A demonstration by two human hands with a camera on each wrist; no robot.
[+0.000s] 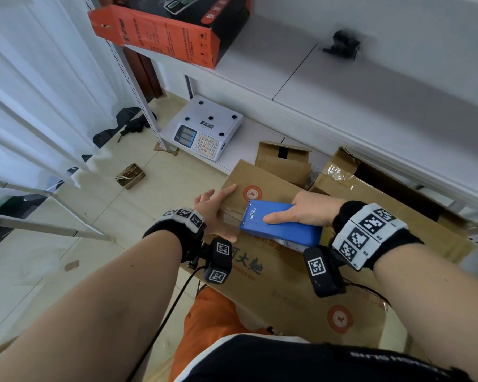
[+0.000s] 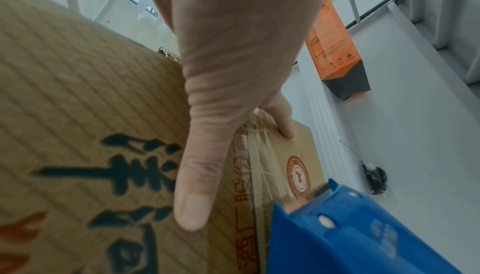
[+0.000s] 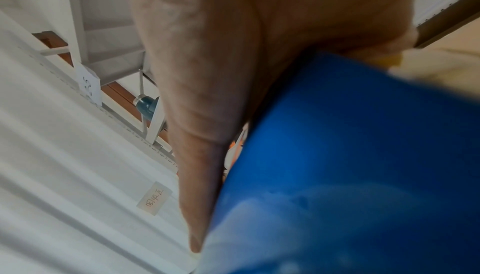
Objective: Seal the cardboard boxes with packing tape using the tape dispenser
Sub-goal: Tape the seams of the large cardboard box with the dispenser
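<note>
Cardboard box [image 1: 262,271]: blue tape dispenser [image 1: 280,224] on top, gripped by right hand [image 1: 312,210]; left hand [image 1: 215,210] beside dispenser, fingers straight, pressing lid.

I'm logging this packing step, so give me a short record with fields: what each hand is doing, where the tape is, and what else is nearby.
left hand: lies flat on the box, fingers reaching its far edge
right hand: grips the blue tape dispenser
dispenser position: on the box top, front end toward the left hand
tape: clear strip lies on the box seam ahead of the dispenser
nearby: open boxes behind; scale on low shelf
</note>
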